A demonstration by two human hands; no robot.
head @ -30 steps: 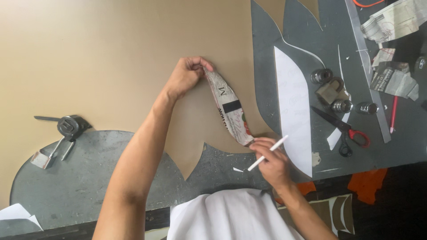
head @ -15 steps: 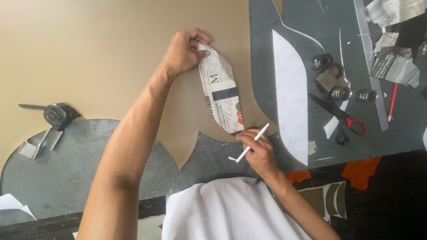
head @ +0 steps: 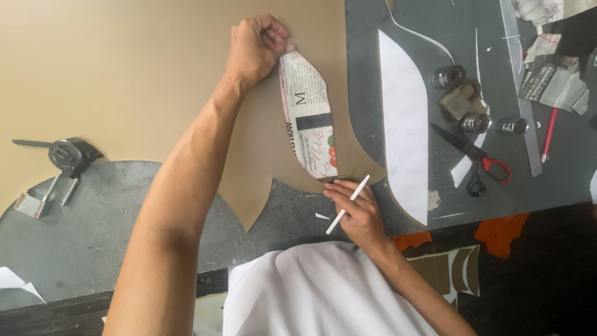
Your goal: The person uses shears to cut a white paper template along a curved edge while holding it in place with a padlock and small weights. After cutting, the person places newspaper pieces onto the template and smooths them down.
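A curved newspaper pattern piece [head: 309,115] lies flat on a large tan sheet [head: 124,68] spread over a grey table [head: 74,236]. My left hand [head: 256,45] pinches the piece's far tip against the sheet. My right hand [head: 356,208] holds a white pencil [head: 347,205] and presses its fingertips on the near tip of the piece, at the sheet's cut edge.
A white curved pattern [head: 404,124] lies to the right on the grey surface. Beyond it are red-handled scissors [head: 476,158], a padlock [head: 463,99], round metal weights [head: 491,124], a red pencil [head: 548,134] and newspaper scraps [head: 553,81]. A metal clamp [head: 68,155] sits at left.
The view has shifted, and my left hand with the newspaper piece's far tip has moved further out. My right hand stays on the near tip with the pencil.
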